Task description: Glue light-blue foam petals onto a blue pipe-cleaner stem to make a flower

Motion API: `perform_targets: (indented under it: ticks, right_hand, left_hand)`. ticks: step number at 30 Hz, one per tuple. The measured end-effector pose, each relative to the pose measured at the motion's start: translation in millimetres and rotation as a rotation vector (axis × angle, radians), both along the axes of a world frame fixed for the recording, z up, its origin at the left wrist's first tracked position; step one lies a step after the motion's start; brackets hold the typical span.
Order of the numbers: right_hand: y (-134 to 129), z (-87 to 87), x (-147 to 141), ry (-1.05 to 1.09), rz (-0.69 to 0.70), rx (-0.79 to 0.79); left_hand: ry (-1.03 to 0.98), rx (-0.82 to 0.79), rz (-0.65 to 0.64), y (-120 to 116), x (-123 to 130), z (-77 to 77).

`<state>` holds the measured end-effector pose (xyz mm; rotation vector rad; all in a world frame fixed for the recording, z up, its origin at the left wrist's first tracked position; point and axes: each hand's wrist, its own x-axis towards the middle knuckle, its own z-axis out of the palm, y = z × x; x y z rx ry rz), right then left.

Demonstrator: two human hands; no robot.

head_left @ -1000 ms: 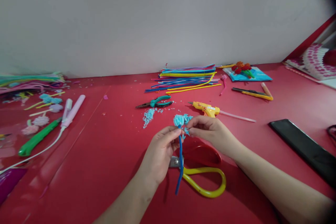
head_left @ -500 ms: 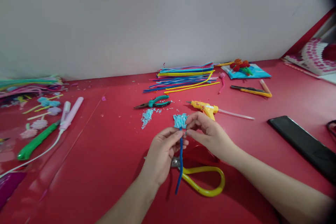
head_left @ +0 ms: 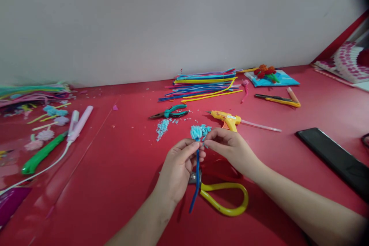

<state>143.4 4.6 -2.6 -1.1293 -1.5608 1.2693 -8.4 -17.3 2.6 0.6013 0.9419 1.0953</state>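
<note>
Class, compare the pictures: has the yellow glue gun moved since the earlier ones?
No. The yellow glue gun has not visibly shifted in any direction against the pliers; its nozzle still points towards their handles.

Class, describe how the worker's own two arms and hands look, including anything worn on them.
The left hand and right hand are ungloved. Both forearms are bare as far as the view shows, with no sleeve, watch or bracelet visible. No ring can be made out on the fingers.
</note>
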Motion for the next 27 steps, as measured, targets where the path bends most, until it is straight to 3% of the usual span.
perform_targets:
  ticks: [6, 10, 17, 27]
  right_hand:
    - [-2, 11.1, 7, -0.120, -0.090, 0.170]
    - [-3, 18.4, 12, -0.245, -0.031, 0.304]
    - [-3, 21.6, 13, -0.296, 0.008, 0.360]
    - [-4, 20.6, 12, -0.355, -0.024, 0.461]
  left_hand:
    - [0.148, 0.037, -0.010, -2, 0, 2.0]
    - [0.179, -0.022, -0.026, -3, 0, 2.4]
    - [0.177, -0.080, -0.079, -3, 1, 4.3]
    - [0.219, -0.025, -0.075, -4, 0, 0.6]
